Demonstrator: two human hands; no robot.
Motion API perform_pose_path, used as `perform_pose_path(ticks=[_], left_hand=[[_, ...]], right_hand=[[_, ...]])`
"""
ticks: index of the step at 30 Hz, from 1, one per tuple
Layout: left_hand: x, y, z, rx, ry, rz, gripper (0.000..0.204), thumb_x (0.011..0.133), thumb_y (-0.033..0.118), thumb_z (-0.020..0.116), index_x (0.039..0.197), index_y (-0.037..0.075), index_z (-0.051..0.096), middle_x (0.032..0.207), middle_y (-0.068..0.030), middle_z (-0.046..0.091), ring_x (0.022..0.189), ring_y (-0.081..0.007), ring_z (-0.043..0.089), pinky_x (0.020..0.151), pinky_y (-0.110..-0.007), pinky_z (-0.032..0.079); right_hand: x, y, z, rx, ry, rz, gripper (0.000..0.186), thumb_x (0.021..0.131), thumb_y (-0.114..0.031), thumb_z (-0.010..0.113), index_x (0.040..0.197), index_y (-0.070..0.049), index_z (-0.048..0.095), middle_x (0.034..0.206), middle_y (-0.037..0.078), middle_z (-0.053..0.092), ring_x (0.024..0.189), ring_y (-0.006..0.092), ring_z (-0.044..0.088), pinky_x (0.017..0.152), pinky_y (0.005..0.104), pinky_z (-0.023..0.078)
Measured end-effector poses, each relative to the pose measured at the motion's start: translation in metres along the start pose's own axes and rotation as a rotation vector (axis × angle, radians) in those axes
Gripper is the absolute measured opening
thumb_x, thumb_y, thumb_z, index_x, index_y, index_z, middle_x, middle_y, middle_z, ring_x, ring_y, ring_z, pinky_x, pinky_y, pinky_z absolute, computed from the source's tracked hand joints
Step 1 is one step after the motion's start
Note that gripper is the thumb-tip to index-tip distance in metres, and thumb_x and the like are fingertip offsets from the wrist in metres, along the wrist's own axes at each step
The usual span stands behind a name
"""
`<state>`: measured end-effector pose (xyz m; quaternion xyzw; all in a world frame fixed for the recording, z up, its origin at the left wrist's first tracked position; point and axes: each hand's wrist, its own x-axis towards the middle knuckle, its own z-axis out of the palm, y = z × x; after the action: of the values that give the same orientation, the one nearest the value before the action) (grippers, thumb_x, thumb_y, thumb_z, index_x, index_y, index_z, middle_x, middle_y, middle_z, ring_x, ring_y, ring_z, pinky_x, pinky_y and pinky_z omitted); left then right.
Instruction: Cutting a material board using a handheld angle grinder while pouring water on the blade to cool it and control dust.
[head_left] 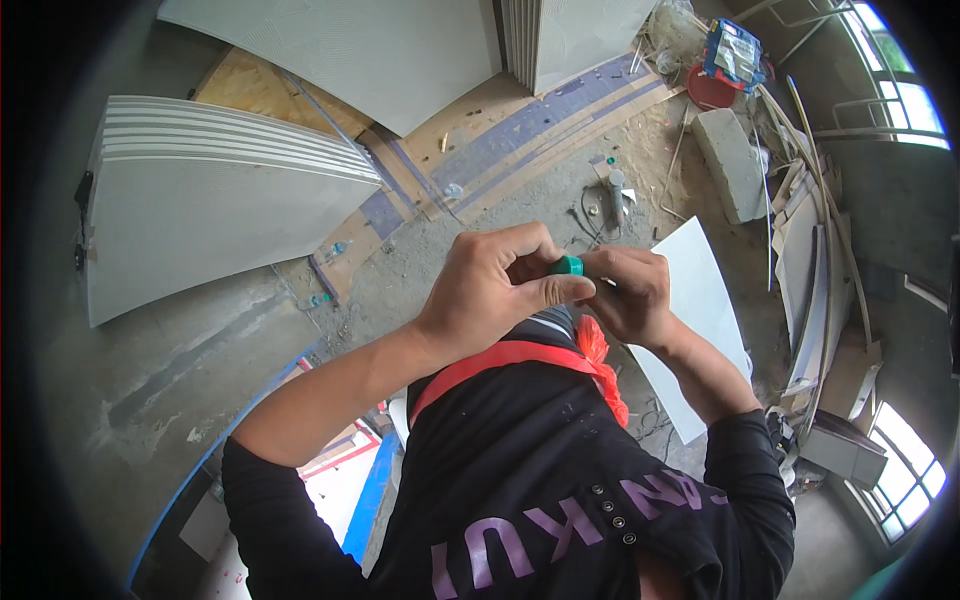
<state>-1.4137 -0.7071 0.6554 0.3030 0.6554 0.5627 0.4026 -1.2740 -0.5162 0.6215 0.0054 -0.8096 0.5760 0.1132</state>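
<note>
In front of my waist, both hands meet at a small green roll-like piece (567,266); its exact kind is too small to make out. My left hand (485,290) is closed, pinching it between thumb and fingers. My right hand (632,292) is closed too, its curled fingertips pressed against the piece's right side. Whether the right fingers grip a part of it or something else is hidden behind the knuckles. Below the hands, a red plastic strip (500,355) is tied around my waist, knotted at the right.
A white panel (695,320) lies right of my right hand. Stacked grey tiles (230,200) stand at left, with large grey slabs (370,50) ahead. A grinder-like power tool (616,197) with a cord rests on the dusty floor. At right are a concrete block (728,165) and scrap boards (800,260).
</note>
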Motion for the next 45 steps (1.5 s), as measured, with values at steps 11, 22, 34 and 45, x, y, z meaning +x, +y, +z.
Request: perform_pose_path(ticks=[11, 22, 34, 45], left_hand=[[0.01, -0.012, 0.008, -0.55, 0.009, -0.59, 0.036, 0.1, 0.038, 0.084, 0.097, 0.005, 0.07, 0.075, -0.0003, 0.066, 0.059, -0.0055, 0.06, 0.05, -0.022, 0.045], [0.007, 0.015, 0.017, 0.532, 0.46, 0.317, 0.029, 0.084, 0.009, 0.09, 0.109, 0.005, 0.074, 0.092, -0.0064, 0.063, 0.074, -0.0204, 0.065, 0.064, -0.034, 0.055], [0.01, -0.002, 0.013, 0.608, 0.479, 0.183, 0.031, 0.083, 0.009, 0.088, 0.11, 0.005, 0.073, 0.097, -0.0096, 0.065, 0.084, -0.0305, 0.07, 0.073, -0.042, 0.058], [-0.01, -0.213, -0.031, 0.134, 0.443, -0.464, 0.026, 0.094, 0.024, 0.089, 0.102, 0.002, 0.078, 0.077, -0.0026, 0.066, 0.069, -0.0124, 0.062, 0.064, -0.032, 0.051]], right_hand=[[0.014, 0.042, -0.015, -0.632, -0.049, -0.721, 0.034, 0.081, -0.008, 0.077, 0.112, 0.007, 0.07, 0.091, 0.012, 0.067, 0.07, 0.0227, 0.067, 0.057, 0.0357, 0.05], [-0.007, 0.06, -0.01, -0.217, 0.445, 0.232, 0.007, 0.101, -0.004, 0.076, 0.097, -0.001, 0.071, 0.076, 0.007, 0.069, 0.063, 0.0125, 0.069, 0.056, 0.0304, 0.052], [-0.005, 0.105, 0.022, 0.159, 0.351, 0.555, 0.018, 0.109, -0.015, 0.071, 0.1, 0.001, 0.07, 0.078, 0.004, 0.07, 0.063, 0.009, 0.067, 0.055, 0.0272, 0.052], [-0.134, 0.417, 0.111, 0.323, 0.201, 1.427, 0.05, 0.103, -0.051, 0.076, 0.104, -0.002, 0.068, 0.071, 0.007, 0.065, 0.052, 0.0192, 0.063, 0.047, 0.039, 0.05]])
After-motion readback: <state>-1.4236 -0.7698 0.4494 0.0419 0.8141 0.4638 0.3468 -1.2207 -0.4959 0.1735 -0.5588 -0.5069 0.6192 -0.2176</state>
